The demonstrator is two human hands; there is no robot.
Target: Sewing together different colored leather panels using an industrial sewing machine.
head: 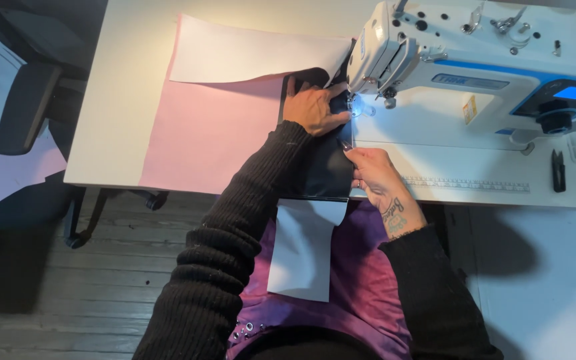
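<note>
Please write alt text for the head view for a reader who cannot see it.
Two hands feed dark fabric under the lit needle of a white sewing machine: the left hand presses it flat beside the needle, the right hand pinches its near edge. Pink fabric lies on the white table.

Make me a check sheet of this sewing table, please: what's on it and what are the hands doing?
Surface: white table, lit near the needle.
Job's things: dark fabric under the sewing machine; white sheet hangs off the edge.
Clutter: pink sheet, white paper, black clip.
Hands: left hand flat on fabric by the needle; right hand pinches its edge.
Cables: nothing seen.
Surroundings: wooden floor, dark chair.
</note>
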